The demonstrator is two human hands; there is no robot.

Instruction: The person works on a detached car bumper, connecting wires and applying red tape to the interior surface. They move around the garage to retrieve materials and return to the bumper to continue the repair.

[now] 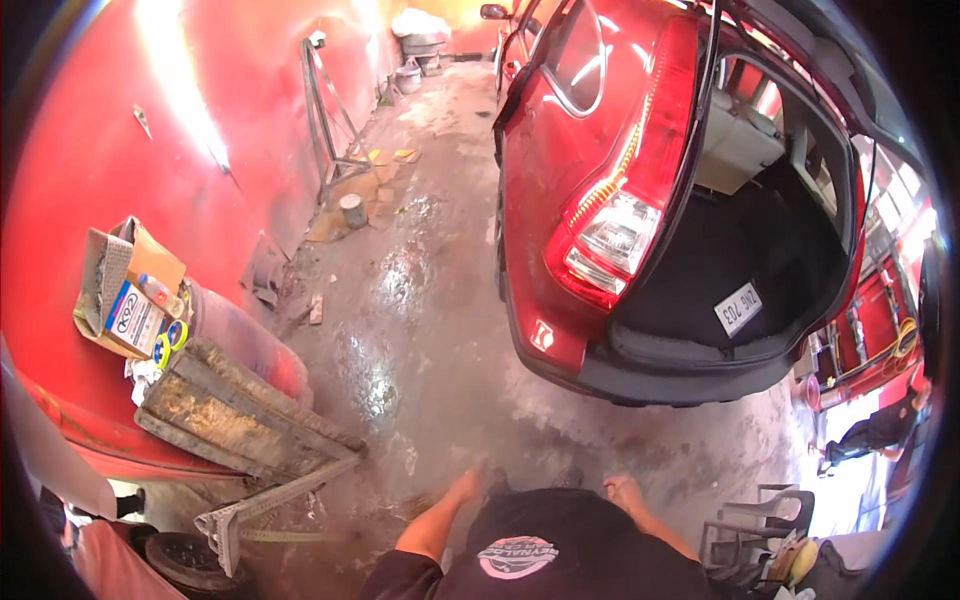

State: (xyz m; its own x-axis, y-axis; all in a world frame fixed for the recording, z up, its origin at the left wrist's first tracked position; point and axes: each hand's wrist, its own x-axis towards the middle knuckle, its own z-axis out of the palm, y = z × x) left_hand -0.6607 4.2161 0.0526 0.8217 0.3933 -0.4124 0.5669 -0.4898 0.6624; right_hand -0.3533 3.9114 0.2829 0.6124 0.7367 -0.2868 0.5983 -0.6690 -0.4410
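My left hand [466, 488] hangs low at my left side, over the wet concrete floor. It is blurred and its fingers do not show clearly. On my other side, my right hand [622, 490] is loosely closed, and nothing sticks out of it. Neither hand touches the red car [570, 150], which stands ahead of me to the right. Its tailgate is raised and the dark cargo area [740, 260] is exposed. A white plate [738, 308] lies in there. The tail light [615, 235] and black rear bumper [680, 380] face me.
To the left stand a drum [245, 335], a cardboard box [130, 290] and a worn board on a metal frame [230, 415]. A metal stand [330, 120] and a can [353, 211] are farther off. Plastic chairs [765, 515] and a person in dark clothes [875, 435] are at right.
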